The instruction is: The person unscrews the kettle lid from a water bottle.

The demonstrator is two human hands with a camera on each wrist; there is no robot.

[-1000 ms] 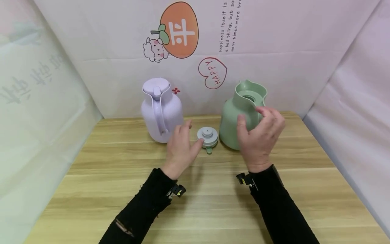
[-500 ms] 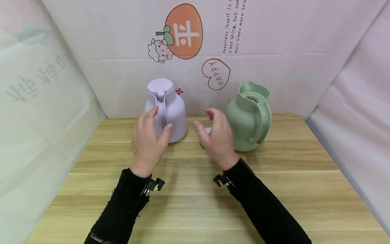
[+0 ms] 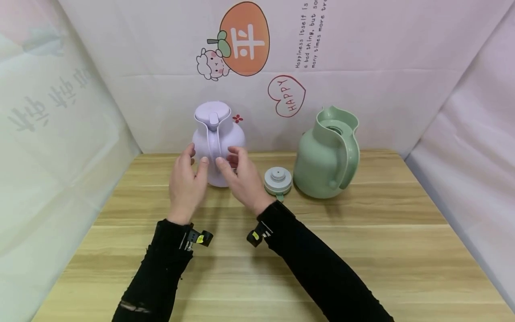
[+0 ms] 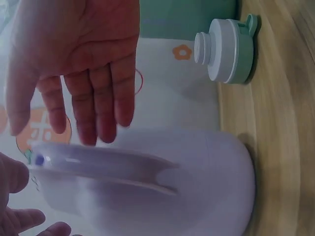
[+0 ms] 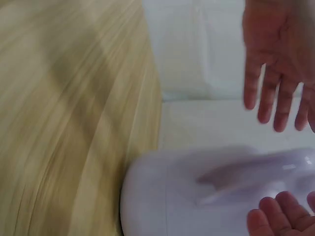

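Note:
A lilac thermos jug stands upright at the back of the table, its lid on and its handle facing me. My left hand is at the left of that handle, fingers spread and relaxed. On the other side, my right hand faces it with loosely bent fingers. In the left wrist view the right hand shows a bare palm, apart from the handle. The left hand likewise holds nothing in the right wrist view. Whether any fingertip touches the jug is unclear.
A green thermos jug without its lid stands to the right, handle toward the front right. Between the jugs, a grey and green stopper lies upside down on the wooden table. A printed white cloth hangs close behind.
My right hand has moved left from the green jug, past the stopper, to the lilac jug. The left hand has shifted left from near the stopper to the lilac jug's left side.

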